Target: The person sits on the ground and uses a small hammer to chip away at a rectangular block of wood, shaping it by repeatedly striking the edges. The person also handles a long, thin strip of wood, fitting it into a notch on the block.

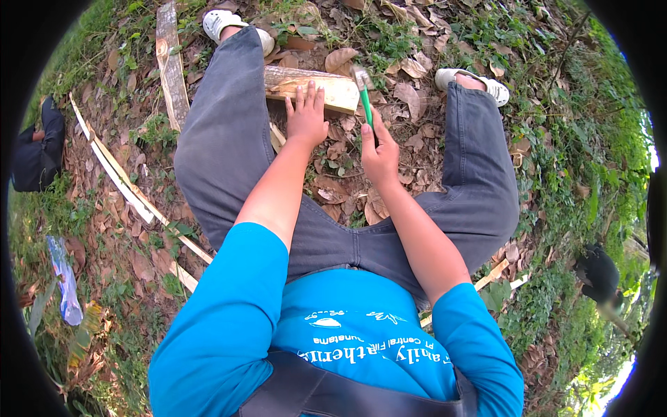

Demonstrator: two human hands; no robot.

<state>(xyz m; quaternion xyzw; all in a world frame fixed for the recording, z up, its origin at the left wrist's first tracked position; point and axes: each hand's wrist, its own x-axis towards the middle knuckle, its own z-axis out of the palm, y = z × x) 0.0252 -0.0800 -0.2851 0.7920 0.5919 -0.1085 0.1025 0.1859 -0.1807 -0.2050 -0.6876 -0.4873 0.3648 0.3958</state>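
Observation:
A split piece of wood (326, 86) with bark along its far side lies on the leafy ground between my feet. My left hand (308, 124) rests on its near edge, the fingers stretched out and slightly apart. Just right of the wood's end, my right hand (380, 151) is closed around the lower part of a hammer (367, 105) with a green and black handle. The hammer's metal head points away from me and looks a little blurred. Whether it touches the end of the wood, I cannot tell.
A long bark-edged plank (171, 69) lies beyond my left leg. Thin split wood strips (118, 170) stretch along the left side. A clear plastic wrapper (64, 281) lies at far left, below a partly visible person in dark clothes (40, 149). Weeds grow at right.

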